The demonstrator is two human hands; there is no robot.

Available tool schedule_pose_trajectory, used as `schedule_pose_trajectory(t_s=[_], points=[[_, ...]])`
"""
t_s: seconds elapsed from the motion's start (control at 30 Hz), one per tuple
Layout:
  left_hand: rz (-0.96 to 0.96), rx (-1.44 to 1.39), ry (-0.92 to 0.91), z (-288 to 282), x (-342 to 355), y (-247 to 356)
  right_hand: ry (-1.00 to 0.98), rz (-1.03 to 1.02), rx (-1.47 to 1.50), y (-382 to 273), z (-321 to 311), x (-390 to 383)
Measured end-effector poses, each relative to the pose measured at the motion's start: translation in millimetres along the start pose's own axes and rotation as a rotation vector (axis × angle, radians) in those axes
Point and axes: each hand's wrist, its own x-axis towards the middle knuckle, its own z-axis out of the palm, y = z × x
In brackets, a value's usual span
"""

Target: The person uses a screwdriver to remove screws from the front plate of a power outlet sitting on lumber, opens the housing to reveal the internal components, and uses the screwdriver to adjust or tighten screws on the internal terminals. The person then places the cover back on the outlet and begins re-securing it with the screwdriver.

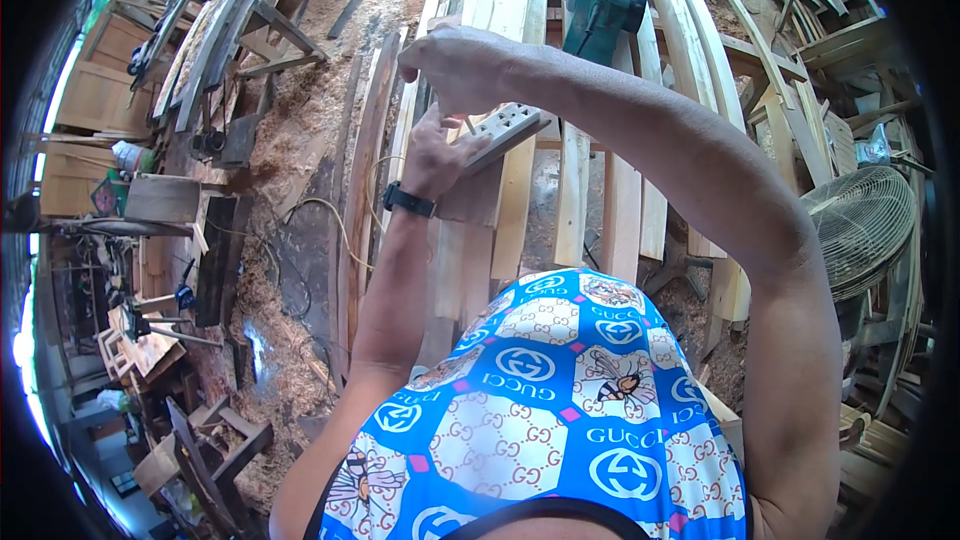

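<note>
A grey-white power strip (512,126) with rows of socket holes lies slantwise over the wooden boards in front of me. My left hand (440,155), a dark watch on its wrist, has its fingers around the strip's near left end. Just above it my right hand (458,70) is closed in a fist, its forearm bent across from the right. A small thin shaft with a reddish part shows between the two hands by the strip's end. What my right fingers grip is hidden by the hand itself.
A teal power tool (600,10) rests on the long boards (508,0) beyond the strip. A thin yellowish cable (335,215) loops at the left. Sawdust (290,160) covers the floor there. A round caged fan (860,230) stands at right; wooden benches (225,20) are at far left.
</note>
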Motion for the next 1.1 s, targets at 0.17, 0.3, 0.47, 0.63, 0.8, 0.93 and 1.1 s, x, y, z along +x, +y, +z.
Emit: schedule_pose_trajectory(t_s=[0.17,0.3,0.47,0.63,0.8,0.93,1.1], points=[[0.105,0.091,-0.080,-3.4,0.1,-27.7,0.115,-0.007,0.113,4.2,-13.9,-16.4],[0.058,0.137,-0.109,-0.1,-0.5,-23.9,0.110,-0.024,0.050,13.2,-32.1,-28.6],[0.225,0.174,-0.079,24.2,12.7,-10.9,0.034,0.182,0.000,32.3,-38.8,-31.7],[0.122,0.239,-0.138,46.2,14.3,-9.4,0.079,0.233,0.097,46.5,-30.6,-38.9],[0.070,0.391,0.024,49.9,11.5,-9.5,0.134,0.173,0.035,47.8,-23.2,-38.0],[0.027,0.435,0.079,58.5,10.2,-6.6,0.194,0.177,0.077,51.8,-17.7,-38.4],[0.007,0.422,0.074,55.6,9.7,-0.2,0.155,0.219,0.106,42.8,-20.7,-38.8]])
